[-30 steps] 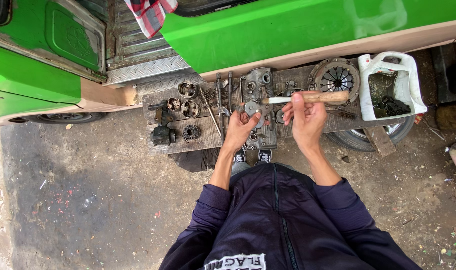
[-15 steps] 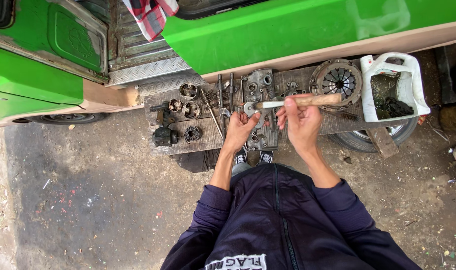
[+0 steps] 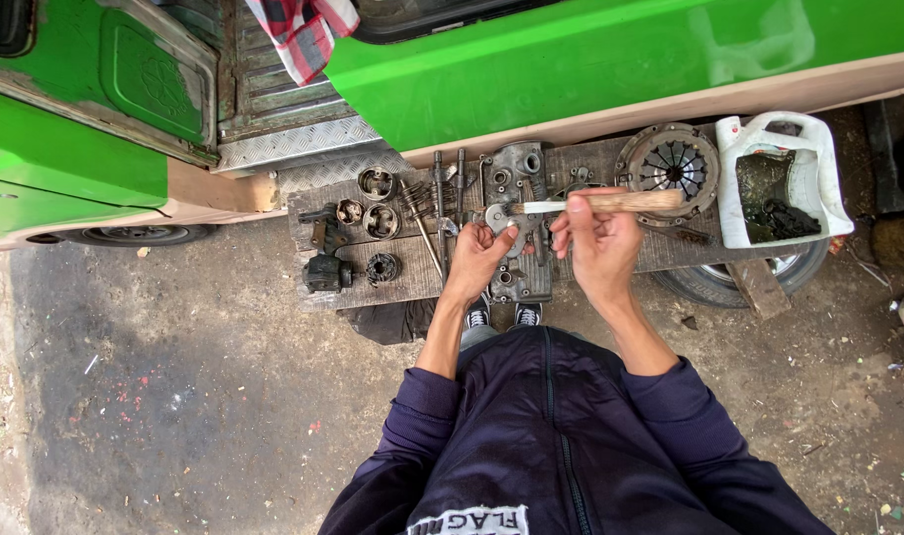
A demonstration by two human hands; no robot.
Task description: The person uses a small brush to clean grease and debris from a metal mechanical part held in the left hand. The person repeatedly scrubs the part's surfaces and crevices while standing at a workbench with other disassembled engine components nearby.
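From my remote view, the left hand [image 3: 478, 256] pinches a small round metal part [image 3: 497, 216] between thumb and fingertips, just above the grey engine casing [image 3: 516, 178]. The part's underside is hidden by the fingers, so I cannot tell its exact form. The right hand [image 3: 598, 238] has its grip closed around a wooden-handled tool [image 3: 610, 202]; the pale tip reaches left and meets the round part. Whether that tip carries bristles or a blade I cannot make out.

Both hands work over a wooden plank surface [image 3: 650, 260] set on the ground beside a green vehicle [image 3: 590, 59]. The plank's far right end rests over a tyre [image 3: 729, 282], mostly hidden beneath it.

Count on the surface: three cup-shaped pistons [image 3: 376, 183] grouped at left, one ribbed round gear [image 3: 380, 267], two dark blocky parts [image 3: 325, 273] whose detail is too dim to read, two long shafts [image 3: 437, 188] lying upright in the frame, and one clutch plate [image 3: 670, 166]. One cut-open white jug [image 3: 784, 178] holds dark oily material, contents indistinct.

A checked cloth [image 3: 303, 35] hangs from the vehicle, cut off at the top edge. Two shoes [image 3: 498, 317] show partly beneath the dark jacket [image 3: 541, 436].
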